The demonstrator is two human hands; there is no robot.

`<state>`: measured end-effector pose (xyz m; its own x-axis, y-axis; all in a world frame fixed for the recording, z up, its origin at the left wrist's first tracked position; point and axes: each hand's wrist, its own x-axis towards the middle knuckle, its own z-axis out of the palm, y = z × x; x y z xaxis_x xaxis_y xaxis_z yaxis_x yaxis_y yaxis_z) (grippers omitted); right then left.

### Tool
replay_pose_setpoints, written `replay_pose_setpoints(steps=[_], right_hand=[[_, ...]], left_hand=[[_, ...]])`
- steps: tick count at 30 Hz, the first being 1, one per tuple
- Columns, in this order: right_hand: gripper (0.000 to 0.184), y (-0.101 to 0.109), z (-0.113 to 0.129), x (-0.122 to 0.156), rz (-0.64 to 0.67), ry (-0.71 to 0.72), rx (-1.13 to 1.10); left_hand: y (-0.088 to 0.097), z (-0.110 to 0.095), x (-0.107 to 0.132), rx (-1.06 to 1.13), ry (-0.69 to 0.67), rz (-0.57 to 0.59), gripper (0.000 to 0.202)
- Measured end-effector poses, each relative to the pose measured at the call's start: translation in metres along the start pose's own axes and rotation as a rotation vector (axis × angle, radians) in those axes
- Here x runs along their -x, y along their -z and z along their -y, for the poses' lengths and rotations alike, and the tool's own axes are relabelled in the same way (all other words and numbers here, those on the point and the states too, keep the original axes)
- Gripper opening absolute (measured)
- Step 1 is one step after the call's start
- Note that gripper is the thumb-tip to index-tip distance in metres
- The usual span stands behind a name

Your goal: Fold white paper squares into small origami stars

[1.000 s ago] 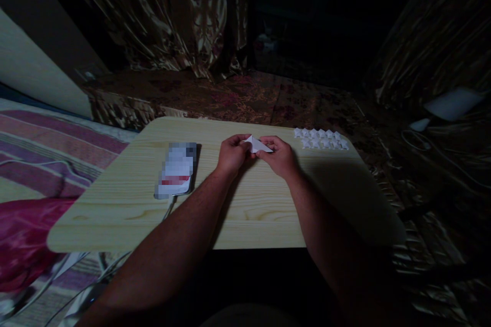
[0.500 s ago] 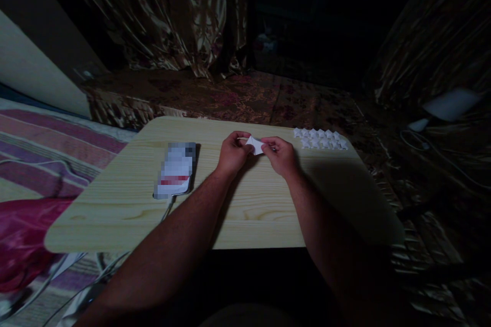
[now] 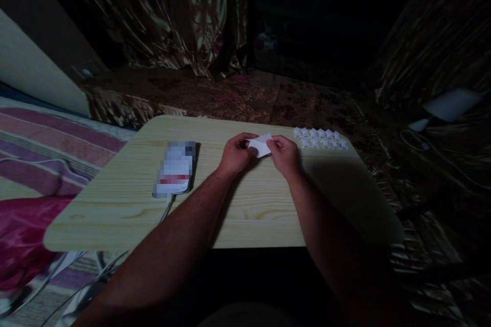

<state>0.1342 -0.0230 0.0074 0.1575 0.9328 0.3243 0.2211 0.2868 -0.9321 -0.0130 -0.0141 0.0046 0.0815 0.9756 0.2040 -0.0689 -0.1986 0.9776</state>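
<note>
A small piece of folded white paper (image 3: 261, 146) is pinched between both of my hands, above the middle of a pale wooden table (image 3: 245, 209). My left hand (image 3: 237, 155) grips its left side, thumb on the near face. On the other side, my right hand (image 3: 284, 155) has its thumb and fingers closed on the right edge. To the right of my hands, several white folded paper stars (image 3: 321, 138) lie in two rows near the table's far right corner.
Left of my arms lies a phone (image 3: 175, 168), its face blurred, with a white cable (image 3: 167, 208) running toward me. A pink bag (image 3: 30, 240) rests on the striped bedding (image 3: 49, 138) at left. A lamp (image 3: 450, 104) stands in the dim area at right.
My right hand has shifted slightly right, and more of the paper's face shows between the hands. The paper's angle has turned. The phone and the stars stay where they were.
</note>
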Motion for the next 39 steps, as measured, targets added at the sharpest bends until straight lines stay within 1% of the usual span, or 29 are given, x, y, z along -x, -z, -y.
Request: replay_pose_setpoints(steps=[4, 7, 10, 13, 16, 19, 25, 28, 32, 35, 39], right_hand=[[0.024, 0.000, 0.001, 0.000, 0.018, -0.001, -0.021], [0.026, -0.001, -0.001, 0.000, 0.033, 0.001, -0.022], [0.025, -0.001, -0.003, -0.001, 0.039, 0.011, -0.029], [0.023, -0.001, -0.005, -0.001, 0.038, 0.008, -0.036], [0.019, -0.001, -0.006, -0.002, 0.033, -0.010, -0.063], [0.017, -0.001, -0.005, -0.002, 0.011, -0.028, -0.097], [0.019, 0.001, -0.003, -0.003, -0.033, -0.048, -0.075], [0.019, 0.001, -0.002, -0.003, -0.027, -0.048, -0.077], [0.015, 0.001, -0.002, -0.003, -0.004, -0.009, -0.107], [0.011, 0.001, -0.002, -0.002, -0.005, 0.000, -0.122], [0.011, 0.000, -0.003, -0.003, -0.004, 0.012, -0.148]], left_hand=[[0.000, 0.002, 0.000, -0.028, -0.008, -0.011, 0.033], [0.001, 0.002, -0.001, -0.072, -0.017, -0.079, 0.028], [0.003, 0.002, 0.000, -0.126, -0.067, -0.124, 0.029], [0.003, 0.001, 0.001, -0.171, -0.127, -0.118, 0.030], [0.001, -0.001, 0.003, -0.179, -0.136, -0.088, 0.027], [-0.001, -0.003, 0.005, -0.162, -0.121, -0.074, 0.023], [-0.002, -0.007, 0.006, -0.159, -0.107, -0.096, 0.025], [-0.002, -0.008, 0.005, -0.167, -0.102, -0.103, 0.028], [-0.001, -0.007, 0.003, -0.084, -0.035, -0.074, 0.026], [-0.001, -0.004, 0.003, -0.009, 0.030, -0.037, 0.029], [-0.002, -0.002, 0.003, -0.017, 0.075, -0.009, 0.031]])
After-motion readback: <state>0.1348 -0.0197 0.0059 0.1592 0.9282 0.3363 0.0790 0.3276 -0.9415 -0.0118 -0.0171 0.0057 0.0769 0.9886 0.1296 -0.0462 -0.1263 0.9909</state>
